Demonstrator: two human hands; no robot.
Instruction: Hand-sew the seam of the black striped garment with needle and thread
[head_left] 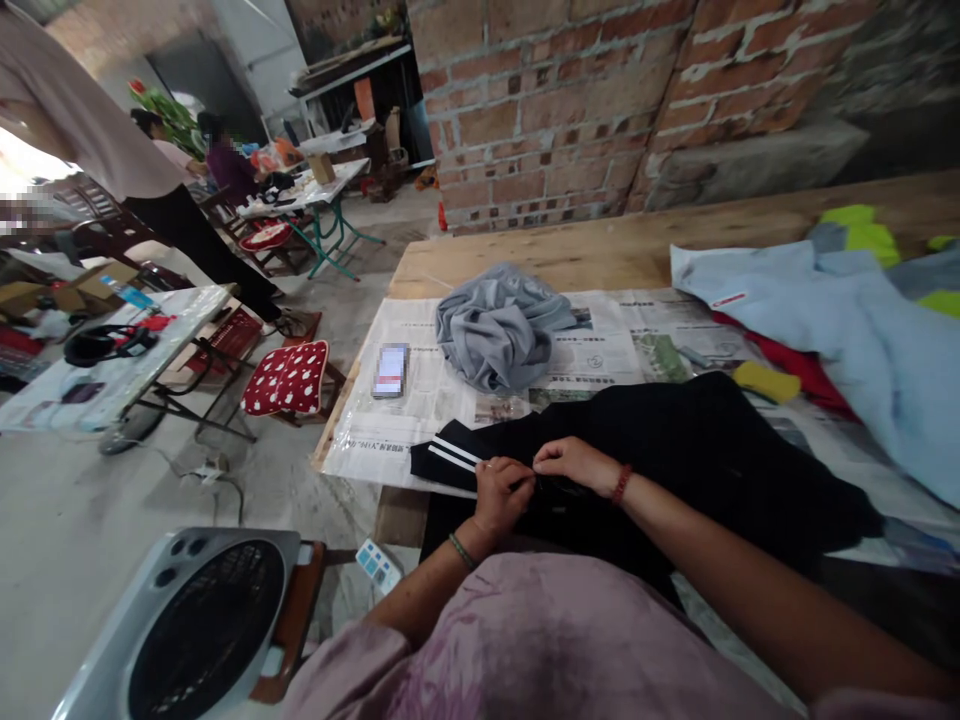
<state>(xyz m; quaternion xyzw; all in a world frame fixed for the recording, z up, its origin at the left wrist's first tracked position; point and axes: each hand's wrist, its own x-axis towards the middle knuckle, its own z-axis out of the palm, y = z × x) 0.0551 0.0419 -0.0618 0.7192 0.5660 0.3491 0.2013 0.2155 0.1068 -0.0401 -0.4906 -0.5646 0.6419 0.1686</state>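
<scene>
A black garment (675, 450) with two white stripes on its narrow end lies across the near edge of the table. My left hand (504, 492) is closed on the cloth just right of the stripes. Close beside it, my right hand (577, 464) is pinched at the same part of the garment; whatever is between its fingertips is too small to make out. A crumpled grey garment (499, 325) rests beyond my hands. To its left a phone (391, 370) lies on the newspaper (360, 440) under clear plastic.
Light blue clothing (832, 320) and a yellow sponge (766, 382) lie at the right. A box fan (202, 620) stands at the lower left, near a red patterned stool (286, 378). A standing person (112, 110) and others are farther back. A brick wall (540, 110) rises behind the table.
</scene>
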